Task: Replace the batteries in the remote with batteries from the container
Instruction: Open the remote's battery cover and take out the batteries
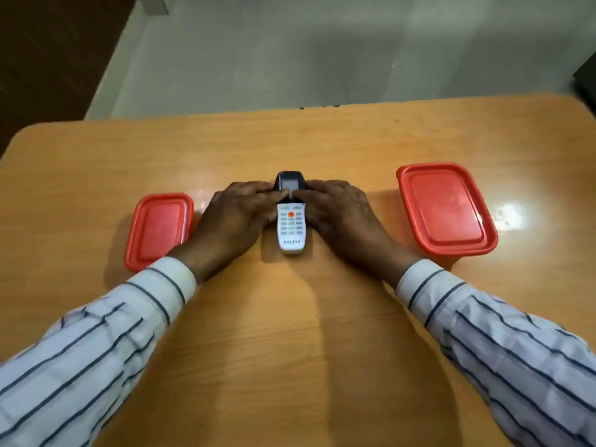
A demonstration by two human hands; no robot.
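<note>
A white remote (291, 230) with a dark screen end and an orange button lies face up at the middle of the wooden table (290, 333). My left hand (232, 217) grips its left side and my right hand (338, 214) grips its right side, fingertips meeting over the upper half. A small red-lidded container (158, 229) sits left of my left hand, its lid on. A larger red-lidded container (446, 209) sits to the right, also lidded. No batteries are visible.
The table's far edge (306, 109) runs across the view, with grey floor beyond it. A dark object (585, 82) stands at the far right edge.
</note>
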